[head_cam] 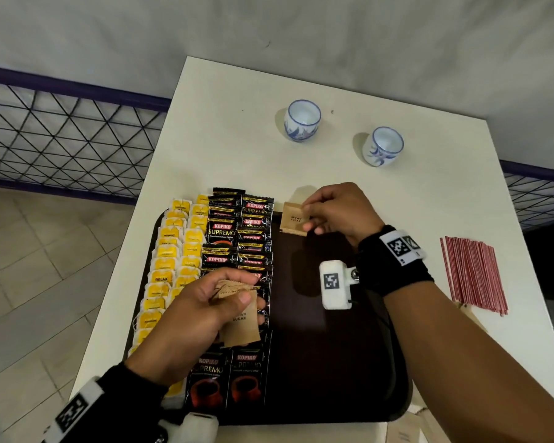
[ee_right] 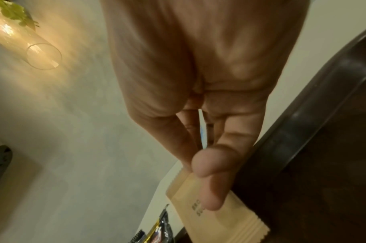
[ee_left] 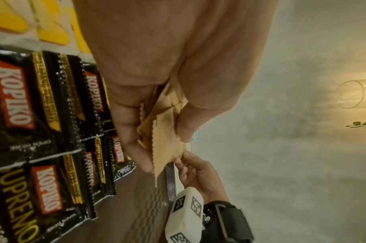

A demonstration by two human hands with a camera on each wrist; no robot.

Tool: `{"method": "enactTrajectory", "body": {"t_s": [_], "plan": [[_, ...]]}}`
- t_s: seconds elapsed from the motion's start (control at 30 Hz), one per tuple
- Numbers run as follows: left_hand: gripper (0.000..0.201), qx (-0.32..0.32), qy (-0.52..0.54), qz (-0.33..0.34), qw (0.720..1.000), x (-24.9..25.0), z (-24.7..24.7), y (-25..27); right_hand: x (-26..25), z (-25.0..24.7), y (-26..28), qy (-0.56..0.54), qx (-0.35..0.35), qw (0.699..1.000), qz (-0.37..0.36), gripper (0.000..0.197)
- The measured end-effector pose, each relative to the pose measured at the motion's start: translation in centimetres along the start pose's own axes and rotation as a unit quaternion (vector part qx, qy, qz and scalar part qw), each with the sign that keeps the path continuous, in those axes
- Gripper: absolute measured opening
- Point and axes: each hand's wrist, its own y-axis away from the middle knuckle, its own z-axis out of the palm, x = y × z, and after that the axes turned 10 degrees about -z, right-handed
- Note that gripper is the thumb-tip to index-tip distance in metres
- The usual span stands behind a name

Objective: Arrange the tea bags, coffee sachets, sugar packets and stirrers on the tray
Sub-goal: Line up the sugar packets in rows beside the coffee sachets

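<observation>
The right hand (head_cam: 336, 212) pinches one brown sugar packet (head_cam: 294, 221) between thumb and fingers over the far edge of the tray (head_cam: 339, 362). The left hand (head_cam: 205, 308) grips a fanned stack of sugar packets (head_cam: 239, 318) above the coffee sachets (head_cam: 237, 238). Risk: the loose stack can slip and scatter onto the sachet rows; the single packet, apparently overhanging the rim, can land on the table (head_cam: 237, 123). The tray's right half is bare. The stirrers (head_cam: 474, 273) lie off the tray, well apart.
</observation>
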Motion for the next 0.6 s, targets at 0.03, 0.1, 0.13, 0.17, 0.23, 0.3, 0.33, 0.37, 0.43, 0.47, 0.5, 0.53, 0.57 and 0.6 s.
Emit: {"method": "enactTrajectory", "body": {"t_s": [0.03,0.1,0.13,0.17,0.23,0.3,0.33,0.37,0.43,0.47,0.5,0.53,0.57,0.6], "plan": [[0.022,-0.001,0.0,-0.001,1.0,0.0,0.0,0.0,0.0,0.1,-0.3,0.004,-0.005,1.0,0.006,0.005],[0.022,-0.003,-0.004,-0.004,1.0,-0.1,-0.1,0.1,0.0,0.4,-0.9,0.012,-0.012,1.0,0.013,0.007],[0.023,-0.005,-0.007,-0.005,1.0,-0.1,-0.1,0.1,0.0,0.5,-1.1,0.015,-0.013,1.0,0.016,0.007],[0.023,-0.007,-0.009,-0.006,1.0,-0.2,-0.1,0.1,-0.1,0.7,-1.2,0.017,-0.015,1.0,0.019,0.008],[0.022,-0.01,-0.01,-0.009,1.0,-0.3,-0.1,0.1,-0.1,1.0,-1.5,0.021,-0.016,0.999,0.024,0.009],[0.022,-0.01,-0.011,-0.013,1.0,-0.4,0.0,0.1,-0.1,1.2,-1.5,0.022,-0.016,0.999,0.027,0.01],[0.021,-0.012,-0.013,-0.014,1.0,-0.4,0.0,0.2,0.0,1.3,-1.5,0.021,-0.017,0.999,0.028,0.009],[0.021,-0.014,-0.014,-0.015,1.0,-0.5,0.0,0.2,0.0,1.4,-1.5,0.02,-0.017,0.999,0.029,0.009],[0.022,-0.016,-0.016,-0.013,1.0,-0.5,0.1,0.1,0.1,1.5,-1.5,0.019,-0.017,0.999,0.027,0.008],[0.022,-0.015,-0.015,-0.011,1.0,-0.6,0.1,0.1,0.1,1.5,-1.5,0.019,-0.016,0.999,0.025,0.008],[0.022,-0.014,-0.015,-0.01,1.0,-0.6,0.2,0.1,0.2,1.5,-1.5,0.02,-0.015,0.999,0.023,0.007],[0.022,-0.013,-0.015,-0.01,1.0,-0.6,0.2,0.1,0.2,1.5,-1.6,0.022,-0.014,0.999,0.02,0.006],[0.022,-0.013,-0.016,-0.01,1.0,-0.6,0.2,0.1,0.3,1.5,-1.6,0.026,-0.014,0.999,0.018,0.006],[0.022,-0.013,-0.017,-0.01,1.0,-0.6,0.2,0.0,0.3,1.5,-1.7,0.03,-0.013,0.999,0.016,0.006]]}}
